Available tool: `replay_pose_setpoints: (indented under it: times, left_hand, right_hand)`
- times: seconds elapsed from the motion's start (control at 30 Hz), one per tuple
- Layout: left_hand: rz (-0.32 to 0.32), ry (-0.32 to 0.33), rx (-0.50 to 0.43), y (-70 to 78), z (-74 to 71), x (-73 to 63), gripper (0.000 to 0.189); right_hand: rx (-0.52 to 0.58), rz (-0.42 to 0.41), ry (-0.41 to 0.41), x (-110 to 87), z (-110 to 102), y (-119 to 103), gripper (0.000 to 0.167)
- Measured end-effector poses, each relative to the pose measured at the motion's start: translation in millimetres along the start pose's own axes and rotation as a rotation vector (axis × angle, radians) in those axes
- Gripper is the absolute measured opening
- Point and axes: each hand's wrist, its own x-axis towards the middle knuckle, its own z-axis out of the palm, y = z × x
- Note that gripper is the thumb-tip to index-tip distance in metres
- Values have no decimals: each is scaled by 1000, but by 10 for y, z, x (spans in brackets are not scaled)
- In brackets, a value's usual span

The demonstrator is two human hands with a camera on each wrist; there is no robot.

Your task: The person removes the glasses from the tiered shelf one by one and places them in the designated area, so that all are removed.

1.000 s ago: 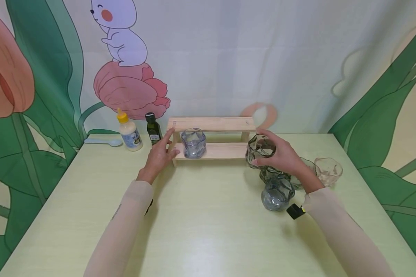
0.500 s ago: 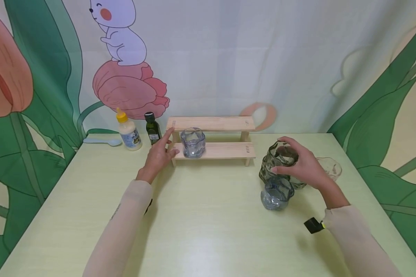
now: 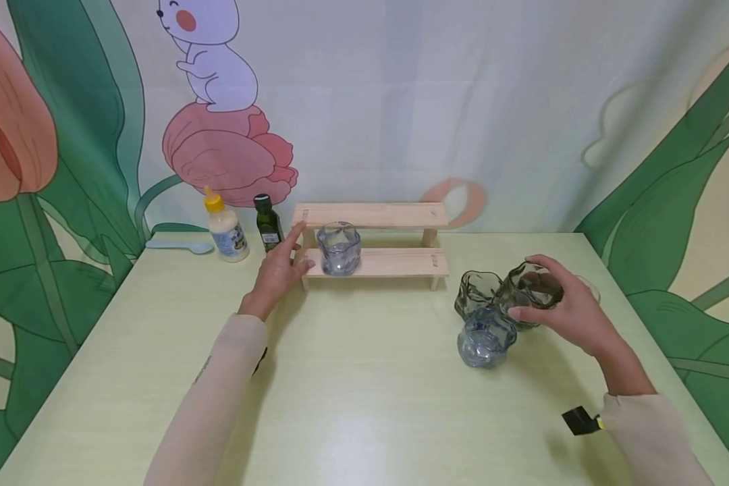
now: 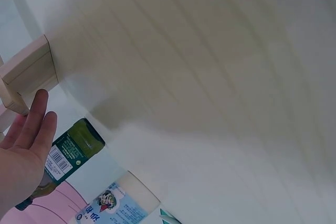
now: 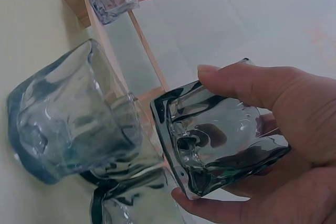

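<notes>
My right hand (image 3: 577,314) holds a smoky grey wavy glass (image 5: 210,140) between thumb and fingers, tilted in the right wrist view. In the head view it overlaps the glasses on the right of the table. A second grey glass (image 3: 476,291) and a bluish glass (image 3: 484,344) stand beside it. The fingers of my left hand (image 3: 275,273) reach out to the left end of a two-step wooden rack (image 3: 395,262), fingertips right at its edge. Another bluish glass (image 3: 339,251) sits on the lower step, near that hand.
Left of the rack stand a dark green bottle (image 3: 268,224) and a yellow-capped bottle (image 3: 228,235). A pale blue spoon (image 3: 181,246) lies farther left. A clear glass's rim (image 3: 590,287) shows behind my right hand. A printed curtain (image 3: 364,121) hangs behind the table.
My right hand has carried the grey glass rightward, away from the rack's right end and over to the other glasses. The left hand has stayed at the rack.
</notes>
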Motion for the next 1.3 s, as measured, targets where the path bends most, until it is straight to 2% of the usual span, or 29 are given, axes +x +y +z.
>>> replay_pose_setpoints:
  times: [0.17,0.47,0.7,0.87,1.3]
  left_hand:
    - [-2,-1,4,4,2,3,83]
    - [9,3,3,-3,-16,1,83]
    - [-8,-16,0,-3,2,2,83]
    - [1,-6,-8,-5,5,8,83]
    - [10,-3,-9,13,-14,-14,83]
  right_hand:
    - [-17,21,16,-130,-45,107,86]
    - [23,44,29,-320,-93,201,86]
    - [10,61,23,-430,-87,280,88]
    - [-11,102,-6,-457,-30,321,90]
    - [-10,132,-42,-451,165,454,95]
